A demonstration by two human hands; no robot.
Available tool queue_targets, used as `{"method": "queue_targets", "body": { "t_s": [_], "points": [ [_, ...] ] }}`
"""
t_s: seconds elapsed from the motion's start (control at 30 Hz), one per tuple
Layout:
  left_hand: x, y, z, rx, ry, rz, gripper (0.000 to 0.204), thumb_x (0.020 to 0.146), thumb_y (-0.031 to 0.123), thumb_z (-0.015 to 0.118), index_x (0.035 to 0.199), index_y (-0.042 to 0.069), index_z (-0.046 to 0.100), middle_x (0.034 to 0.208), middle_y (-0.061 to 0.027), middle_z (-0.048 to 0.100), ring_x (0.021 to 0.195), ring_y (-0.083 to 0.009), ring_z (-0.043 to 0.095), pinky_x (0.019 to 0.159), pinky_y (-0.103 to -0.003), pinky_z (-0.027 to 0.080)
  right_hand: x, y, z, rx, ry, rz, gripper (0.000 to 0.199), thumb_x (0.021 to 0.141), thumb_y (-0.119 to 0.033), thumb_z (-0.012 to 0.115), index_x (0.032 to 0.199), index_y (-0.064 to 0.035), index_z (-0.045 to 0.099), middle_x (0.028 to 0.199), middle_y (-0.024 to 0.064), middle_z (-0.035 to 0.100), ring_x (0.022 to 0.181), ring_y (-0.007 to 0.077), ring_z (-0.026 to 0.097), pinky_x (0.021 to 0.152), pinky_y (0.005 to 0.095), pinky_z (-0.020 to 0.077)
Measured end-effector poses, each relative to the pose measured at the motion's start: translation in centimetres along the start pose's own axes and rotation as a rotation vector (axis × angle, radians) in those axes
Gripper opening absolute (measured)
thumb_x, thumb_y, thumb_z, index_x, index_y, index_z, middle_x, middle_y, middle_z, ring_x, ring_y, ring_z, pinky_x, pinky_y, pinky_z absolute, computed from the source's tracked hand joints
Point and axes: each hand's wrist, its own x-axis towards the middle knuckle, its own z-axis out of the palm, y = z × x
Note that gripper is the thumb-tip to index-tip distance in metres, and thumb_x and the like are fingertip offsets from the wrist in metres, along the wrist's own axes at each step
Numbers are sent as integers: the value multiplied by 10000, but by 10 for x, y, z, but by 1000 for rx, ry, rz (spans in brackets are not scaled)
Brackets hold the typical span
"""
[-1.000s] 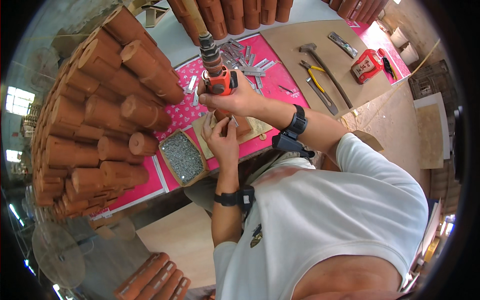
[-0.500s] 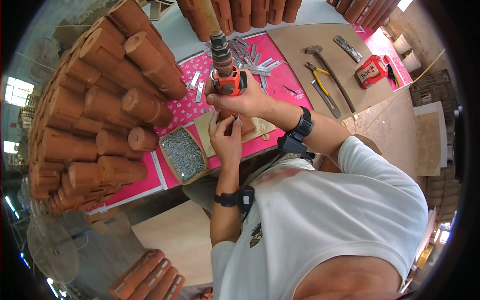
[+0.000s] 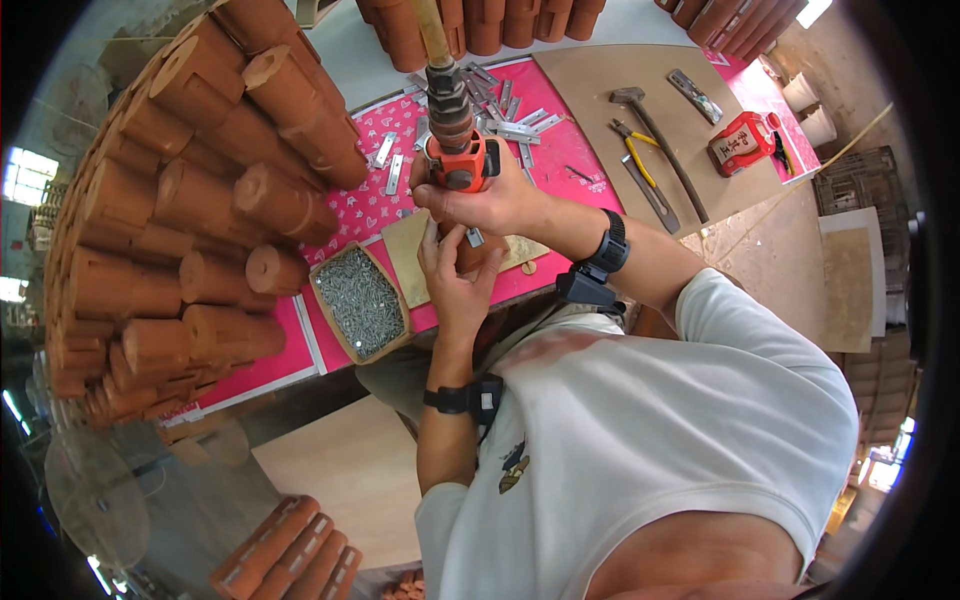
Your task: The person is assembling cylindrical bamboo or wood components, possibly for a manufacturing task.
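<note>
My right hand [image 3: 495, 205] is wrapped round an orange and black power drill [image 3: 460, 165], whose long chuck end points toward the far side of the table. Just below the drill, my left hand [image 3: 460, 285] has its thumb and fingers round a reddish-brown clay-coloured piece [image 3: 478, 257]. A small shiny metal strip [image 3: 475, 238] shows on that piece between the fingers. The drill and my right hand hide the piece's far part. Beneath it lies a pale board [image 3: 405, 250]. To the left of my left hand stands an open box of screws [image 3: 360, 303].
Reddish-brown cylinders [image 3: 200, 180] are piled high at left, with more at the far edge. Loose metal strips [image 3: 515, 130] lie on the pink table cover. A hammer [image 3: 660, 140], yellow-handled pliers [image 3: 640, 155] and a red bottle [image 3: 742, 143] rest on the brown board at right.
My left thumb and fingers have spread from a pinch to a grip round the reddish-brown piece, and the metal strip now shows. The drill stays in my right hand, almost unmoved.
</note>
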Motion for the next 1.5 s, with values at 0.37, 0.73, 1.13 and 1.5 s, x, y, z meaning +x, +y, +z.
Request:
{"method": "queue_targets", "body": {
  "t_s": [0.37, 0.73, 1.13, 1.5],
  "points": [
    [20, 10, -7, 73, 63, -85, 184, 835, 114, 751, 984, 6, 743, 1270, -167, 635, 1178, -344, 578, 994, -435, 469, 3, -7, -1, 31, 7, -27, 155, 883, -49, 729, 978, -19, 610, 840, 42, 660, 693, 107, 647, 604, 270, 528],
    [9, 9, -4, 55, 41, -33, 462, 813, 164, 797, 1214, 3, 633, 1324, -185, 589, 1212, -373, 543, 1018, -473, 445, 0, -2, -1, -56, 1, -8, 141, 873, -47, 733, 963, -17, 628, 846, 42, 662, 719, 98, 630, 652, 271, 529],
    [0, -4, 0, 37, 20, -20, 893, 722, 259, 906, 1430, -2, 428, 1347, -207, 506, 1261, -403, 466, 1050, -503, 400, -4, 7, 2, -147, 43, -57, 174, 861, -74, 749, 953, -41, 604, 799, 5, 647, 715, 77, 603, 641, 279, 508],
    [6, 12, -40, 182, 38, -13, 680, 772, 199, 843, 1346, 9, 532, 1301, -193, 580, 1214, -404, 527, 1040, -496, 426, -3, -6, -3, -132, -38, -92, 204, 876, -106, 782, 990, -27, 632, 830, 26, 667, 708, 84, 626, 613, 261, 518]
  ]
}}
